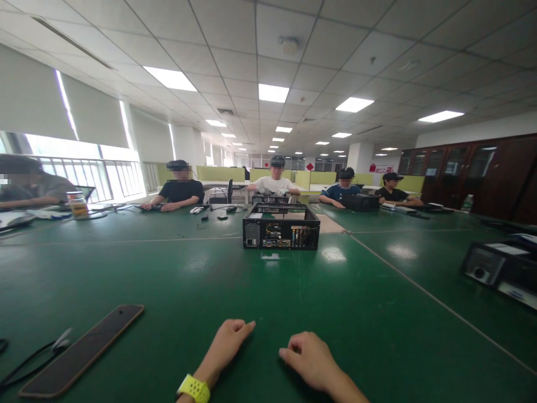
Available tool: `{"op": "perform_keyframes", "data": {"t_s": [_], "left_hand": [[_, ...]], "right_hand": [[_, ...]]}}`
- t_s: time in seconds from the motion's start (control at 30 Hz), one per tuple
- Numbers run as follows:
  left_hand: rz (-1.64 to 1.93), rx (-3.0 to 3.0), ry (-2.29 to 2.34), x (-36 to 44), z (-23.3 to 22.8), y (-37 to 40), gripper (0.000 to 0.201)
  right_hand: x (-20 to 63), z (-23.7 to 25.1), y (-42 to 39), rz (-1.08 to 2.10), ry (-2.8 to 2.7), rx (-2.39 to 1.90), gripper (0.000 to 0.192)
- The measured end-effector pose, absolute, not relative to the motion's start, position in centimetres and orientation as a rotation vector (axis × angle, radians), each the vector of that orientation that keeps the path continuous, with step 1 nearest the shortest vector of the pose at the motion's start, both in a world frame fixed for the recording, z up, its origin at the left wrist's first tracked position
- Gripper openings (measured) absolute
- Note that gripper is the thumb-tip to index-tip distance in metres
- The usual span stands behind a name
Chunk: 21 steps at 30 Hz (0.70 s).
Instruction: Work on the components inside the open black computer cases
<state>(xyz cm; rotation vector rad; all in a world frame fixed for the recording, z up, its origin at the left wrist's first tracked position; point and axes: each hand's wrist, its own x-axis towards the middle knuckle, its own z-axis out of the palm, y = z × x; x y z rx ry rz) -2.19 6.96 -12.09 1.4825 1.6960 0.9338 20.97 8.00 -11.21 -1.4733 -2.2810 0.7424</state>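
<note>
My left hand [229,342], with a yellow-green watch strap [193,388] at the wrist, rests low over the green tabletop [168,274]. Its fingers are curled in and the thumb points forward; nothing shows in it. To its right, my right hand [311,358] is loosely curled too, thumb toward the left hand, with no object visible in it. The two hands are apart. Beyond them stands an open black computer case [280,228], its back panel facing me, and neither hand touches it.
A long dark board [81,352] and a black cable [31,358] lie at left. Another computer case [503,268] stands at the right edge. Several people sit along the far side, one behind a further case [361,201]. A jar [78,204] stands far left.
</note>
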Motion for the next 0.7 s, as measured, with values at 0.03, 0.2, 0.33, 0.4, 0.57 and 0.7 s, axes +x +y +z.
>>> {"op": "perform_keyframes", "data": {"t_s": [0.03, 0.2, 0.33, 0.4, 0.57, 0.7], "left_hand": [[0.924, 1.495, 1.708, -2.2, -12.2, 7.0, 0.057], [0.895, 1.531, 1.756, -2.1, -12.3, 7.2, 0.056], [0.857, 1.567, 1.792, -2.0, -12.8, 7.4, 0.052], [0.829, 1.609, 1.827, -2.0, -13.1, 7.4, 0.05], [0.801, 1.681, 1.891, -2.0, -13.3, 7.4, 0.047], [0.778, 1.687, 1.914, -1.8, -12.8, 7.2, 0.046]], "right_hand": [[20.9, -11.2, 7.9, 0.717, -2.293, -1.473, 0.034], [20.9, -11.0, 7.7, 0.688, -2.329, -1.45, 0.034], [21.0, -10.9, 7.6, 0.68, -2.346, -1.441, 0.034], [21.0, -10.9, 7.5, 0.679, -2.355, -1.434, 0.033], [21.0, -10.9, 7.4, 0.654, -2.349, -1.434, 0.032], [21.1, -10.9, 7.4, 0.661, -2.357, -1.434, 0.031]]}}
